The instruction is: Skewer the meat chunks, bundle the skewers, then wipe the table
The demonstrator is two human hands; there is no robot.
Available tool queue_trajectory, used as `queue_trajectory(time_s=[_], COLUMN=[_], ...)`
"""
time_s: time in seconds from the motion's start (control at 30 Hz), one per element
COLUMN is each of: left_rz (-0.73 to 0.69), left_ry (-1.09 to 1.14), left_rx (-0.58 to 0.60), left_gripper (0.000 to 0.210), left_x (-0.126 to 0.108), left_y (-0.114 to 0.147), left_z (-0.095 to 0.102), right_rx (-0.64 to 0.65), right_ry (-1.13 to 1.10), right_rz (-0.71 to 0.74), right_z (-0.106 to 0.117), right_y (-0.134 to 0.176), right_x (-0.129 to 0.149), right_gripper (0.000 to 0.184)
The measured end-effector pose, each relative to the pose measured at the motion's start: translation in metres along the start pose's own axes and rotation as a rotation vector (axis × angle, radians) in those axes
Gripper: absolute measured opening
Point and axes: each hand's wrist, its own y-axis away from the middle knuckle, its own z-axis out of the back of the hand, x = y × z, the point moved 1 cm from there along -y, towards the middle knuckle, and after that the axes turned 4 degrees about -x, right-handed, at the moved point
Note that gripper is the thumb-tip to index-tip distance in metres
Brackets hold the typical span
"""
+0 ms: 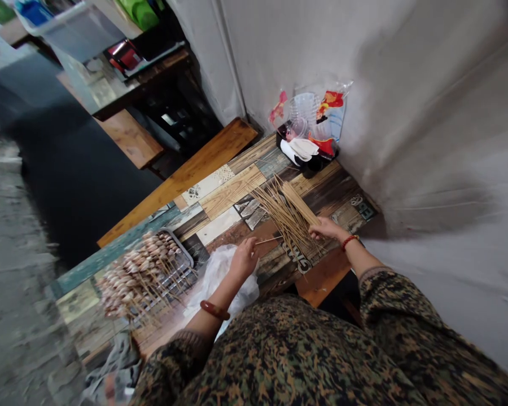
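Note:
My right hand (324,227) is closed around one end of a neat bundle of bamboo skewers (298,202). Beside and partly under that bundle, a loose spread of bamboo skewers (281,211) lies across the patchwork-print table (220,194). With closed fingers, my left hand (245,256) pinches a single thin skewer (268,240) that points toward the loose pile. Just below the left hand is a crumpled white plastic bag (218,273). To its left, a metal tray (186,254) carries rows of skewered pale pink meat (139,265), with the stick ends pointing toward me.
At the table's far end by the pale wall sheet stand clear plastic packaging (302,113), white tissues (300,149) and a small black cup (312,166). A wooden bench (186,177) runs along the far side. A grey cloth (114,366) lies at lower left.

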Motion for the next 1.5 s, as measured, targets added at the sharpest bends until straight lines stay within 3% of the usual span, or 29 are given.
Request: queue_trajectory(time_s=[0.13,0.23,0.4,0.5,0.6,0.83,1.03,1.13,1.23,1.33,1.5], left_rz=[0.051,0.101,0.413,0.455,0.49,0.532,0.472,0.463,0.434,0.41,0.424], left_ry=[0.066,0.151,0.745,1.049,1.175,1.136,1.149,1.165,1.174,1.187,1.197], left_rx=[-0.003,0.014,0.023,-0.007,-0.058,-0.107,-0.088,-0.123,-0.166,-0.219,-0.225], left_gripper=[0.028,0.024,0.055,0.062,0.059,0.029,0.029,0.03,0.03,0.032,0.032], left_x=[0.002,-0.003,-0.034,-0.057,-0.069,-0.083,-0.102,-0.104,-0.102,-0.1,-0.1], left_y=[-0.001,-0.004,-0.015,-0.027,-0.036,-0.034,-0.02,-0.019,-0.023,-0.026,-0.015], left_z=[-0.002,-0.001,0.009,0.021,0.031,0.033,0.025,0.031,0.047,0.059,0.05], right_rx=[0.024,-0.015,0.014,0.053,0.073,0.234,0.303,0.339,0.362,0.291,0.265], right_ry=[-0.178,-0.257,-0.287,-0.224,-0.193,-0.278,-0.484,-0.517,-0.469,-0.307,-0.247], right_rz=[-0.002,0.011,0.132,0.304,0.317,0.268,0.242,0.238,0.304,0.384,0.418], right_z=[0.003,-0.01,-0.073,-0.117,-0.142,-0.134,-0.132,-0.131,-0.126,-0.123,-0.134], right_y=[0.006,0.02,0.066,0.095,0.115,0.123,0.113,0.114,0.119,0.122,0.118], right_x=[0.004,0.013,0.044,0.067,0.082,0.098,0.123,0.131,0.131,0.124,0.124], right_gripper=[0.013,0.019,0.021,0.02,0.025,0.034,0.041,0.046,0.055,0.05,0.038])
